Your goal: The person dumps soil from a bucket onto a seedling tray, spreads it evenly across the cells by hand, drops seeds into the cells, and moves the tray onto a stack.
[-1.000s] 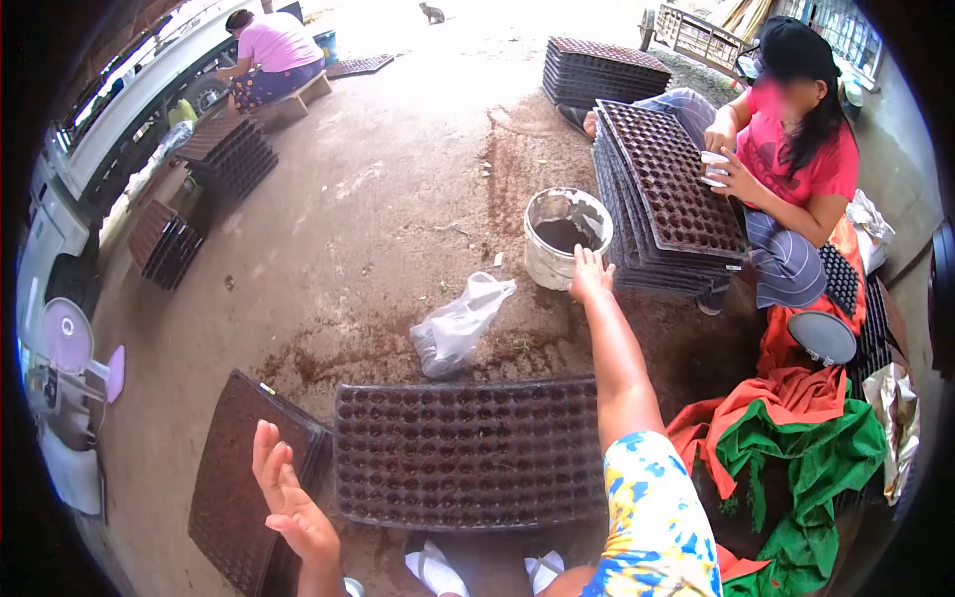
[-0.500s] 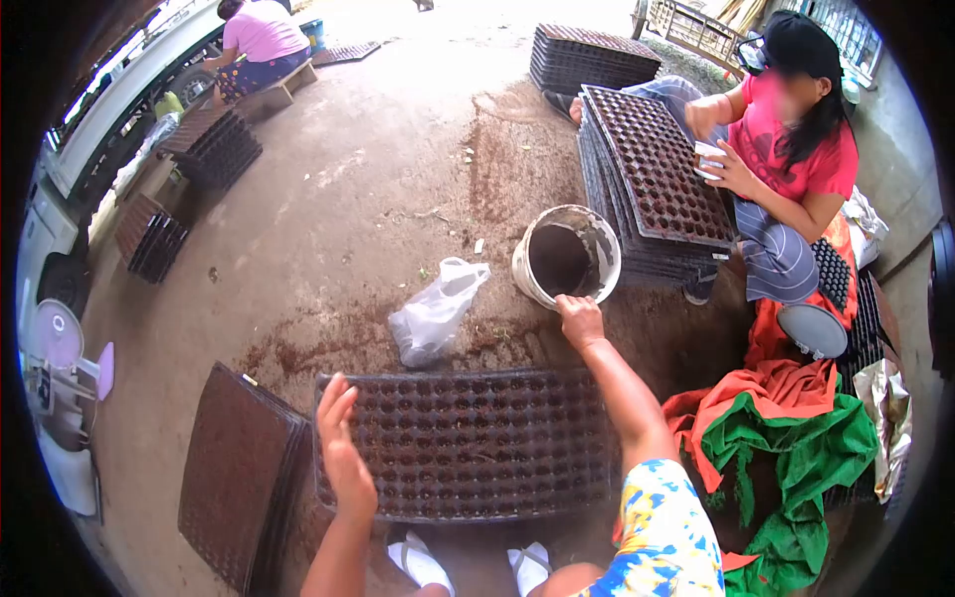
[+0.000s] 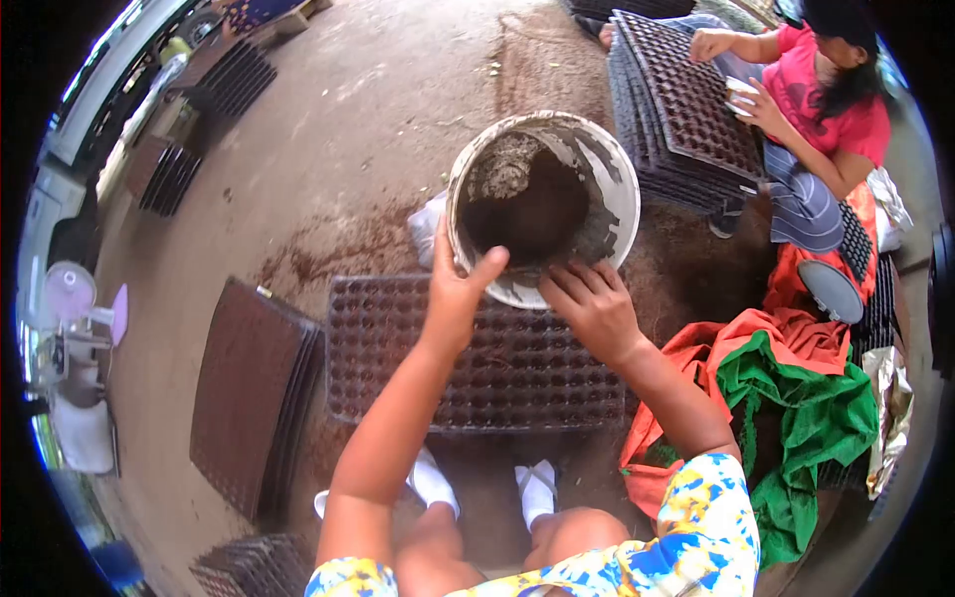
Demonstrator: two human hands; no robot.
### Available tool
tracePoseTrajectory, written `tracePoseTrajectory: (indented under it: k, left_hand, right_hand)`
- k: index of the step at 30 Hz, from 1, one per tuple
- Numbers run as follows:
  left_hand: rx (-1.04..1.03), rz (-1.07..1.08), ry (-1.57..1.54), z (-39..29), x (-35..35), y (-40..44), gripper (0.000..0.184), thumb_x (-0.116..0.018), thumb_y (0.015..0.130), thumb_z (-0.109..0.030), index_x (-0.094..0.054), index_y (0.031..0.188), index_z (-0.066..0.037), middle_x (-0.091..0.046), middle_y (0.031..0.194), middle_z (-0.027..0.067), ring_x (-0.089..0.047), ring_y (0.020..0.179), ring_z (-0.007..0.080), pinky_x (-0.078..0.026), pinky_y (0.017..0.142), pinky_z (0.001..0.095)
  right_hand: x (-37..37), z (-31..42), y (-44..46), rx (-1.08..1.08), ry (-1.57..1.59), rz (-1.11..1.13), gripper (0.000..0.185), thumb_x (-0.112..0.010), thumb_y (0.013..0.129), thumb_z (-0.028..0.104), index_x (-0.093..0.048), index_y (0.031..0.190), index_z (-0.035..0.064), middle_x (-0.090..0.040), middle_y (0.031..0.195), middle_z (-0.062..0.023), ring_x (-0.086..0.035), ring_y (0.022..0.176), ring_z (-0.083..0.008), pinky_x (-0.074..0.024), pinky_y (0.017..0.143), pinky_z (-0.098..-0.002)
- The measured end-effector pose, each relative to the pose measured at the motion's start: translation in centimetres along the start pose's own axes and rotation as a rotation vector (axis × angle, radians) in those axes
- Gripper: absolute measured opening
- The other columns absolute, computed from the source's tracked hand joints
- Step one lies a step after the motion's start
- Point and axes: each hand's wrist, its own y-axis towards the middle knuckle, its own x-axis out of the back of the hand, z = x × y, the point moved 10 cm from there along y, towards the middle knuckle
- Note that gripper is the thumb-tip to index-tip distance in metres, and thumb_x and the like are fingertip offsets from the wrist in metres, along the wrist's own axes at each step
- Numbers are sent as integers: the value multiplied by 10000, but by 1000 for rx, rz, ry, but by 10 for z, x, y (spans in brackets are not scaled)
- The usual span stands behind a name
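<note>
A whitish bucket with dark soil inside is held up between both hands, above the far edge of a black seedling tray. My left hand grips the bucket's left side, thumb near the rim. On the near right of the rim, my right hand has its fingers bent over the edge. The tray's rows of round cells look dark, with soil in them. Behind the bucket, a plastic bag is mostly hidden.
At left stands a stack of soil-covered trays, with more trays below. A co-worker sits at the upper right beside stacked trays, holding a white cup. Red cloth and green cloth lie at right.
The bucket has come off the floor toward me, over the tray. My right hand keeps hold of its rim, and my left hand has moved from the tray's left side onto the bucket.
</note>
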Motion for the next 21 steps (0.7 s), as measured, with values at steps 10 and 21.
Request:
tracePoseTrajectory:
  k: [10,21]
  left_hand:
    - [-262,-287,223,5,50,-36,576,-483,718,138,-500,1279,8,-521,1297,143,-435,1260,235,-317,1055,333]
    - [-533,-222,814,-41,16,-65,563,-534,665,89,-559,1210,-47,-535,1290,150,-332,1339,382,-194,1092,460]
  right_hand:
    - [-77,-19,21,-429,862,165,528,-559,888,393,-513,1268,29,-485,1309,-217,-454,1225,-357,-337,1040,-410]
    - [-188,71,73,-672,1593,361,495,-403,959,347,-407,1344,36,-397,1391,-182,-371,1293,-310,-264,1094,-375]
